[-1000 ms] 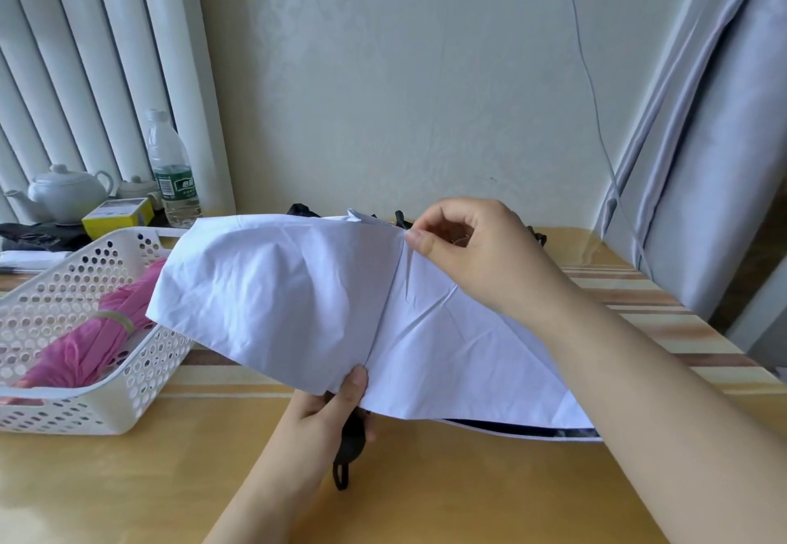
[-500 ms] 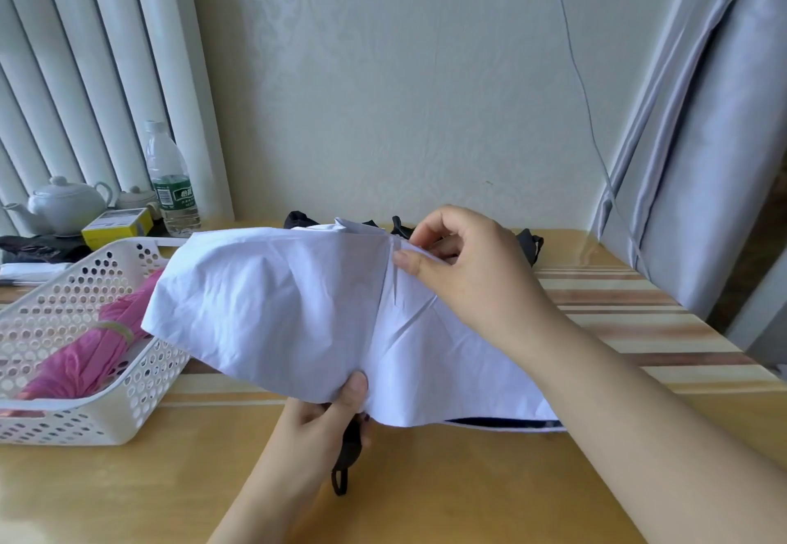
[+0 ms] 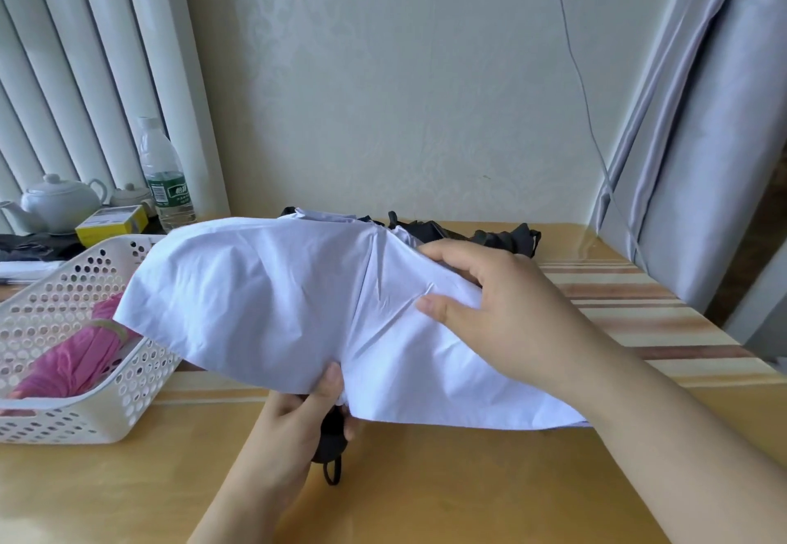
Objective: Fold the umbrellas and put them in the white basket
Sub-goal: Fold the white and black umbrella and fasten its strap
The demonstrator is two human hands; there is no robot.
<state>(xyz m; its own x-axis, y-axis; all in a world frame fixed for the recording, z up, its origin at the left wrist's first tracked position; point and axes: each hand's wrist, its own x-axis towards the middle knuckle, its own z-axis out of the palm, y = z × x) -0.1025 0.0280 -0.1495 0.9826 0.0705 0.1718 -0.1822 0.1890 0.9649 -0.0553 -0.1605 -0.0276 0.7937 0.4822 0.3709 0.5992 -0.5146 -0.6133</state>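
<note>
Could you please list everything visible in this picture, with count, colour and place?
white umbrella: one, white canopy, black handle, held over the table's middle
pink umbrella: one, folded, in the basket
white basket: one, perforated, table's left
black umbrella: one, behind the white one
table: one, wooden
bottle: one, clear, green label, back left
teapot: one, white, back left
yellow box: one, beside the teapot
left hand: grips the handle
right hand: on the canopy
</note>
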